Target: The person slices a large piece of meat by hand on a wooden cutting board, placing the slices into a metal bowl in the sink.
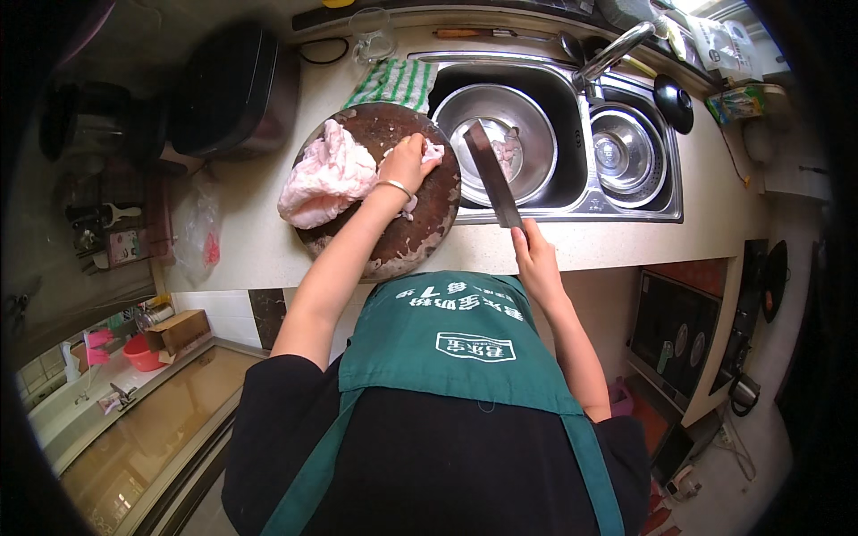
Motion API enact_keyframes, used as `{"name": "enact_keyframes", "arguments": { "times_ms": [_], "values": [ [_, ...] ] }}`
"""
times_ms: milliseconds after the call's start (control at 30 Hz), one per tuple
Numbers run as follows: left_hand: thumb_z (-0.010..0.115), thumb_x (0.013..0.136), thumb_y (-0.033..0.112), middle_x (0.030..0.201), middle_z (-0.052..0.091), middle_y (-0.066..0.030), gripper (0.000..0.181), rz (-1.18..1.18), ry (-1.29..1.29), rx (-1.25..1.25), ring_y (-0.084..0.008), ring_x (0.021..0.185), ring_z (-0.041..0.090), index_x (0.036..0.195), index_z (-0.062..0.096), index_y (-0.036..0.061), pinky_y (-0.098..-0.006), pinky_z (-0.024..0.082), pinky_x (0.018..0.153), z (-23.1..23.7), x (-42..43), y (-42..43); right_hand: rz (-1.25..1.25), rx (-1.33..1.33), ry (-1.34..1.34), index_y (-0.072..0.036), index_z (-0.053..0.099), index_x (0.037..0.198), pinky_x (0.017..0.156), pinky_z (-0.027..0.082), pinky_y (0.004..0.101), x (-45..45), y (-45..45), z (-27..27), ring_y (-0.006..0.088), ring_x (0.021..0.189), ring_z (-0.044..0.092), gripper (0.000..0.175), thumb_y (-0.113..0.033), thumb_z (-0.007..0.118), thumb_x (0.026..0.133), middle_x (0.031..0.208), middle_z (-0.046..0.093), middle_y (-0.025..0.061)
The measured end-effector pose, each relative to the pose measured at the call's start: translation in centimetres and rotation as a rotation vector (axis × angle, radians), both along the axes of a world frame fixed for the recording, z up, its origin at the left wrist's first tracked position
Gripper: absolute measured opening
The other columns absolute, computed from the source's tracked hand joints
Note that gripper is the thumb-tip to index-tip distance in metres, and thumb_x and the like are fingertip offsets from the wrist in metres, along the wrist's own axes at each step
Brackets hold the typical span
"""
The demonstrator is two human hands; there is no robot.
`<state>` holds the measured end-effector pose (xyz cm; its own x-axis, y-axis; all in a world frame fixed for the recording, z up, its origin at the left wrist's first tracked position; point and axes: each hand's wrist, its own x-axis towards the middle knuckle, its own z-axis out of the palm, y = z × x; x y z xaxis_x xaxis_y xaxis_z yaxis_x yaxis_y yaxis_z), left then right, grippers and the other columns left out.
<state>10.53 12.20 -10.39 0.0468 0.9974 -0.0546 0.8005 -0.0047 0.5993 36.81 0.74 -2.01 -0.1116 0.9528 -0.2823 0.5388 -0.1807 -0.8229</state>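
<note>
My left hand (407, 166) grips a small pale piece of meat (432, 153) on the right half of a round wooden chopping board (429, 234). A large lump of pale pink meat or fat (328, 175) rests on the board's left side. In my right hand (538, 264) is the handle of a cleaver (493, 175). Its broad dark blade points away from me over the near part of the sink. Beneath the blade, a large steel basin (536, 114) stands in the left sink bowl with several small pieces of meat (507, 153) inside.
A green-striped cloth (392, 84) lies behind the board, near a glass mug (372, 37). The faucet (617, 53) arches at the back of the sink. Steel bowls (627, 151) fill the right sink bowl. A black appliance (228, 87) stands left, above a clear plastic bag (199, 234).
</note>
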Motion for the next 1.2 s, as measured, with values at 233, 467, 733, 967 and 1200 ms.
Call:
{"name": "enact_keyframes", "arguments": {
  "times_ms": [233,467,733,967,1200],
  "values": [
    [0.073,0.073,0.008,0.109,0.054,-0.0166,0.033,0.052,-0.048,0.357,-0.0374,0.099,0.056,0.099,0.054,0.0023,-0.0428,0.047,0.085,0.1,1.2,-2.6,0.164,0.123,-0.140,-0.007,0.046,0.095,0.053,0.040,0.0527,-2.8,1.4,-0.1,0.0458,0.061,0.056,0.021,-0.027,0.051,0.097,0.060,0.056,0.0225],
    [0.069,0.074,0.005,0.085,0.059,-0.0160,0.021,0.090,-0.098,0.355,-0.0338,0.082,0.057,0.091,0.057,0.0027,-0.0425,0.043,0.071,-2.1,1.6,-1.6,0.229,0.155,-0.265,-0.007,0.046,0.095,0.055,0.042,0.0546,-3.5,1.6,0.1,0.0463,0.062,0.057,0.023,-0.029,0.050,0.097,0.062,0.057,0.0232],
    [0.070,0.068,0.001,0.096,0.061,-0.0177,0.029,0.079,-0.023,0.356,-0.0375,0.092,0.058,0.094,0.057,0.0001,-0.0431,0.047,0.080,-0.9,1.6,-1.9,0.261,0.039,-0.175,-0.005,0.044,0.098,0.059,0.042,0.0561,-3.1,2.6,0.6,0.0480,0.068,0.057,0.024,-0.029,0.049,0.097,0.066,0.059,0.0253],
    [0.071,0.066,-0.002,0.100,0.060,-0.0185,0.034,0.108,-0.009,0.299,-0.0378,0.095,0.058,0.097,0.058,-0.0004,-0.0427,0.047,0.083,-2.3,1.5,-2.3,0.260,0.173,-0.281,-0.006,0.044,0.100,0.060,0.044,0.0560,-6.3,4.0,-2.6,0.0473,0.069,0.059,0.024,-0.030,0.049,0.097,0.067,0.060,0.0250],
    [0.073,0.068,-0.003,0.099,0.055,-0.0130,0.040,0.206,-0.111,0.385,-0.0281,0.083,0.060,0.102,0.053,0.0020,-0.0369,0.050,0.077,-2.3,1.1,-2.5,0.250,0.094,-0.221,-0.006,0.044,0.099,0.058,0.042,0.0562,-3.2,2.0,-0.8,0.0481,0.066,0.058,0.023,-0.028,0.049,0.097,0.066,0.059,0.0256]
  ]
}}
